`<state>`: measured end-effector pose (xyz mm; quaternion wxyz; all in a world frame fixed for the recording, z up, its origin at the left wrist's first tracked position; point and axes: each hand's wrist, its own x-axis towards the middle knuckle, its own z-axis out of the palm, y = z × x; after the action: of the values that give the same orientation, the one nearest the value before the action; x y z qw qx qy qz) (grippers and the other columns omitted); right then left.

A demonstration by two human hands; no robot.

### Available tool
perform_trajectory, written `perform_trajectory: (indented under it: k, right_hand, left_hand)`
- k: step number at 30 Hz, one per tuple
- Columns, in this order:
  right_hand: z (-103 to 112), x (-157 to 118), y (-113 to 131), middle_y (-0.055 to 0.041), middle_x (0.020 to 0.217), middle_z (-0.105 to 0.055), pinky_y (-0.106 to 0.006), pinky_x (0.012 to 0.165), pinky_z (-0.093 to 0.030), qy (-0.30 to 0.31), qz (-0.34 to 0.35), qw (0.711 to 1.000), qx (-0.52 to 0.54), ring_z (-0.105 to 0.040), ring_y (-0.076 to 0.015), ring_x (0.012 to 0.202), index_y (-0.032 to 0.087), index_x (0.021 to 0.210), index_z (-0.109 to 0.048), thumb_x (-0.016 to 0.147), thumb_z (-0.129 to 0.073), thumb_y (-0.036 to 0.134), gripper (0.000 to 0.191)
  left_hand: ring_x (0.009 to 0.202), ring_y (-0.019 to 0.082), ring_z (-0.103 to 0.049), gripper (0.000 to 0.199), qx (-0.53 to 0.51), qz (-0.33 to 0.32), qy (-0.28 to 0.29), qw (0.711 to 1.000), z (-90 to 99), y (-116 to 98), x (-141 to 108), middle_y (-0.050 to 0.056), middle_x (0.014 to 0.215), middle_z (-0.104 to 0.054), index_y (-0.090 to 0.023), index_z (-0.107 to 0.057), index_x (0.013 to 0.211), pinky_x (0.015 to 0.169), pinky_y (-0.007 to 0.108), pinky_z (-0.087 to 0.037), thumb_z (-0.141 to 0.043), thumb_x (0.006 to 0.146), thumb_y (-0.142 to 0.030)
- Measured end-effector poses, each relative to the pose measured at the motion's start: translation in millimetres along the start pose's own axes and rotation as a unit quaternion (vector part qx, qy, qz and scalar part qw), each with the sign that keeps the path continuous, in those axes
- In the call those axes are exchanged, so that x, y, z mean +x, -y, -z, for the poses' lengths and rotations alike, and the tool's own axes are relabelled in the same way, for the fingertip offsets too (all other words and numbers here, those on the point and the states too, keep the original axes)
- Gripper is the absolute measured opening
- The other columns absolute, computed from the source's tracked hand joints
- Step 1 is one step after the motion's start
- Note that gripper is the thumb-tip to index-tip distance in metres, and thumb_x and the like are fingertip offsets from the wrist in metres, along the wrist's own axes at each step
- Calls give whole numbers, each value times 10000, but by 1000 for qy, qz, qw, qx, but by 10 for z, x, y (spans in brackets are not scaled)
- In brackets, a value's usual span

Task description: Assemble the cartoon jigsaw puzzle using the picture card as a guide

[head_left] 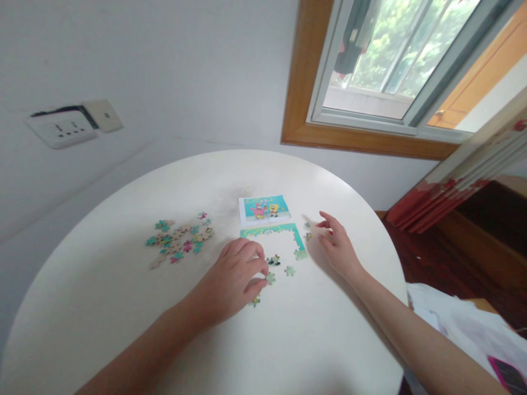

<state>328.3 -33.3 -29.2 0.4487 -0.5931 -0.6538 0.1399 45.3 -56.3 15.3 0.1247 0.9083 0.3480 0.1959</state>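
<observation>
My left hand point(239, 277) is bent over the near left side of the part-built puzzle. Its thumb and finger close on the edge of a pale green puzzle piece point(270, 278). A second pale green piece point(290, 271) lies to the right, and a small dark joined cluster point(273, 260) sits just above. Another piece point(255, 301) rests below my left thumb. The teal puzzle border point(298, 241) runs along the top and right, with its lower left hidden by my hand. My right hand point(340, 247) hovers open at the right, fingers apart, beside two loose pieces point(307, 236).
A picture card or box point(265, 209) with two cartoon figures lies behind the border. Loose puzzle pieces point(181, 241) are heaped on the left of the round white table point(123, 323). Beyond stand the wall and a window; white sheets point(457, 323) lie at the lower right.
</observation>
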Motion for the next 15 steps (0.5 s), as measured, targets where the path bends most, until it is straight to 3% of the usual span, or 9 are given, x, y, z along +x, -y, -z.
perform_trajectory:
  k: [6, 11, 15]
  right_hand:
    - [14, -4, 51, -76, 1102, -600, -497, 971, -406, 7, 12, 1000, 6, -523, -247, 1065, 241, 1282, -507, 759, -501, 152, 531]
    - [38, 2, 174, -75, 1080, -612, -487, 970, -402, 24, 37, 999, -2, -523, -251, 1062, 239, 1098, -622, 778, -504, 170, 349]
    - [43, 5, 214, -74, 1075, -620, -480, 970, -397, 28, 35, 999, -5, -523, -249, 1057, 227, 1053, -643, 783, -507, 172, 307]
  left_hand:
    - [1036, 232, -470, 57, 8, -3, -6, 1000, 25, -6, 8, 31, 1032, -574, -228, -652, 852, 939, 406, -333, -614, 835, -189]
    - [1017, 230, -469, 117, 22, 0, -12, 1000, 70, 14, 15, 36, 1019, -572, -224, -644, 881, 923, 403, -341, -543, 865, -168]
    - [1002, 229, -465, 140, 34, 1, -19, 999, 94, 42, 14, 43, 1018, -570, -213, -641, 903, 921, 404, -344, -517, 871, -157]
